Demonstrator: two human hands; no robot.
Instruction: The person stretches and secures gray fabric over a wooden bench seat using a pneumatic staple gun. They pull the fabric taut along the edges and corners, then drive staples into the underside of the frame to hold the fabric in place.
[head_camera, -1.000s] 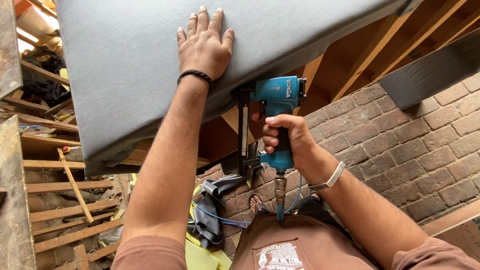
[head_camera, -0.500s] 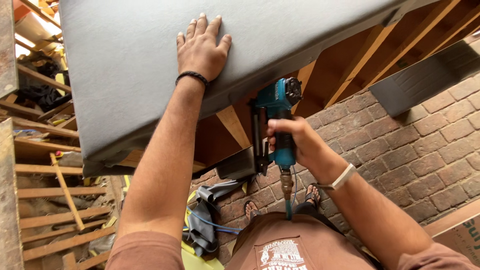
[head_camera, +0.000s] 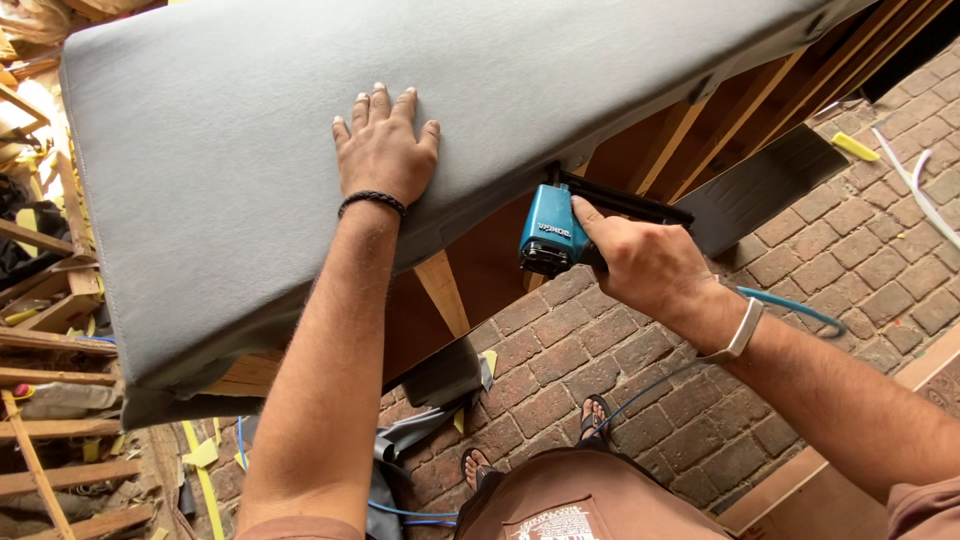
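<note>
My left hand lies flat, fingers spread, on the grey fabric that covers a long padded panel. A black band sits on that wrist. My right hand grips a teal pneumatic staple gun, whose black nose presses against the lower edge of the grey fabric where it wraps over the wooden frame. A blue air hose trails from the tool past my right wrist, which wears a pale band.
Brick paving lies below, with my sandalled feet on it. Scraps of grey cloth and yellow foam litter the ground at lower left. Bare wooden frames stack up on the left. A white strip and a yellow piece lie at far right.
The staple gun has swung from hanging upright below the panel to lying level with its nose against the fabric edge. The view has shifted closer and lower. My left hand stays flat on the fabric.
</note>
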